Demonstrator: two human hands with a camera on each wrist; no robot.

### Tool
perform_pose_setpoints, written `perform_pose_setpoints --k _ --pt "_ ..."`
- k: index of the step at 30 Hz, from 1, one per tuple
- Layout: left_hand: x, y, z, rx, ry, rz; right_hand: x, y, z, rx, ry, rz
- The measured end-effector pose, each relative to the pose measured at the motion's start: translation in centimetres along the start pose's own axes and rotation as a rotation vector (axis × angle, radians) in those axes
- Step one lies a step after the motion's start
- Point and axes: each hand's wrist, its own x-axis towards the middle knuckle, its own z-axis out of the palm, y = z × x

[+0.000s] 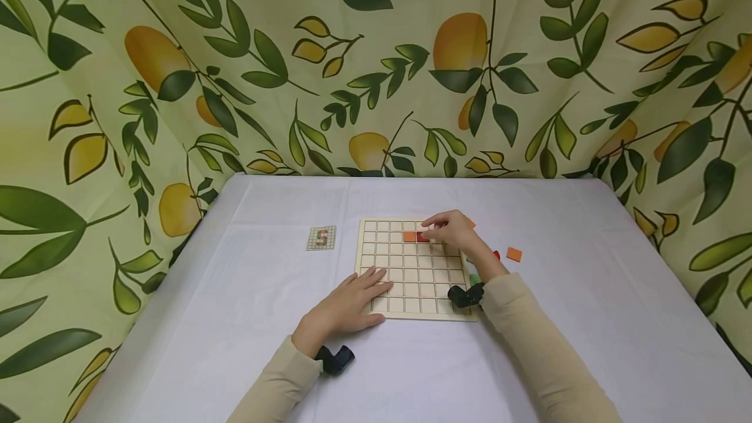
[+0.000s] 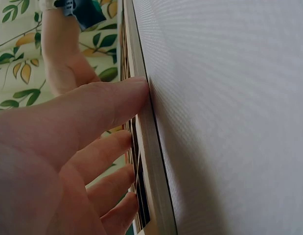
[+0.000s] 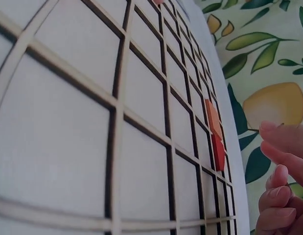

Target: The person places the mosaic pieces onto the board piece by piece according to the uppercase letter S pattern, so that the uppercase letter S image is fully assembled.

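My left hand (image 1: pixel 352 302) lies spread over the near left corner of a wooden grid board (image 1: pixel 405 316). In the left wrist view its thumb (image 2: pixel 129 95) presses along the board's front edge. Over the far part of the grid is my right hand (image 1: pixel 452 230), its fingers partly bent. Just below and left of those fingers, an orange tile (image 1: pixel 409 236) and a red tile (image 1: pixel 420 237) sit side by side in grid squares. The right wrist view shows the fingertips (image 3: pixel 269 147) apart from the red tile (image 3: pixel 218 152), with no tile between them.
A small card (image 1: pixel 321 238) with a coloured grid pattern lies left of the board. Loose tiles lie at the right: an orange tile (image 1: pixel 514 254), a red piece (image 1: pixel 497 254) and a green piece (image 1: pixel 474 279), partly hidden by my right arm. A leaf-patterned curtain (image 1: pixel 376 83) hangs behind the table.
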Motion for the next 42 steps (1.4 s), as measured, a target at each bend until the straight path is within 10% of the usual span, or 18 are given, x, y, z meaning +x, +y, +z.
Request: perform_pose_setpoints --k 42 --pt "0.0 0.2 -0.1 0.000 0.004 0.003 -2.1 3.6 -5.1 -0.073 -0.014 0.155"
